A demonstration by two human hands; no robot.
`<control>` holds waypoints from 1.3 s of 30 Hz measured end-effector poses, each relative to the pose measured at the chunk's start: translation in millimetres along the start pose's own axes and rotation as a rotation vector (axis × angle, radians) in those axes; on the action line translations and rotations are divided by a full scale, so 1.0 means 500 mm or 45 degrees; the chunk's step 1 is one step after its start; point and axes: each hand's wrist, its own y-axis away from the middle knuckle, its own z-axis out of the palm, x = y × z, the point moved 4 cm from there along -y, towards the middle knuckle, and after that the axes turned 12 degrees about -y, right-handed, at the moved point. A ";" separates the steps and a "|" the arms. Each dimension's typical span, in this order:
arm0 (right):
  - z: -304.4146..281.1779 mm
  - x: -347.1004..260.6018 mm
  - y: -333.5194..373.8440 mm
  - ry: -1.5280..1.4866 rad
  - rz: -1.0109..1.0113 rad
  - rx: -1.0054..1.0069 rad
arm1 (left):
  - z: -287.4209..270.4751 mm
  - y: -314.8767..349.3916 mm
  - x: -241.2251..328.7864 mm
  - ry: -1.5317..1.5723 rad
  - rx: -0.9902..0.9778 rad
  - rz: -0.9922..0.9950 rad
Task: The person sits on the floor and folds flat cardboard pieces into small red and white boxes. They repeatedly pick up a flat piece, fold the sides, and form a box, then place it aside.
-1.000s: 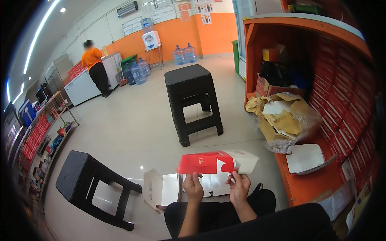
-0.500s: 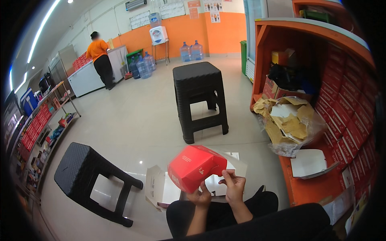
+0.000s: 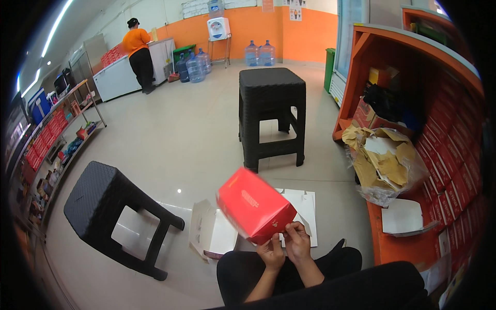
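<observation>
A red cardboard food box (image 3: 253,204) is held up in front of my knees, tilted, with its near end toward me. My left hand (image 3: 271,253) pinches the bottom edge of that end. Close beside it, my right hand (image 3: 298,242) grips the lower right corner, fingers pressed together. Beyond the box, flat white cardboard sheets (image 3: 307,204) lie on the floor. An opened box blank (image 3: 212,230) with a white inside lies to the left of my knees, partly behind the red box.
Black plastic stools stand at the left (image 3: 116,217) and ahead (image 3: 271,108). On the right, an orange shelf (image 3: 382,243) holds a torn brown paper bundle (image 3: 385,160), a white tray (image 3: 403,216) and stacked red boxes (image 3: 444,160). A person in orange (image 3: 137,44) stands by a white freezer (image 3: 113,80).
The red box has turned so its broad printed side faces up more. My right hand has come down and closer to my left. The whole view has shifted slightly.
</observation>
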 end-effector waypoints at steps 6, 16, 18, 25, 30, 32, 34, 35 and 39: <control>-0.054 0.060 -0.056 -0.360 0.386 -0.339 | 0.005 0.003 -0.005 0.182 -0.063 -0.272; 0.094 0.091 -0.125 1.545 -0.496 -0.719 | -0.006 0.026 -0.323 0.194 -0.343 -0.608; 0.122 0.188 -0.135 1.825 -0.640 -0.979 | 0.014 0.053 -0.428 -0.248 -0.531 -0.232; -0.002 0.523 -0.112 2.332 0.217 -1.468 | 0.041 0.155 -0.438 -1.751 -1.220 0.405; -0.079 0.607 -0.050 2.053 0.972 -1.611 | 0.054 0.120 -0.451 -1.811 -1.462 0.138; -0.101 0.591 -0.053 1.828 1.065 -1.521 | 0.065 0.120 -0.456 -1.835 -1.515 0.130; -0.071 0.541 -0.070 1.631 1.080 -1.361 | 0.068 0.102 -0.456 -1.856 -1.541 0.156; -0.059 0.498 -0.082 1.557 0.947 -1.314 | 0.070 0.091 -0.454 -1.867 -1.553 0.171; -0.070 0.209 -0.154 1.475 0.538 -0.921 | 0.099 0.081 -0.480 -1.700 -1.537 0.338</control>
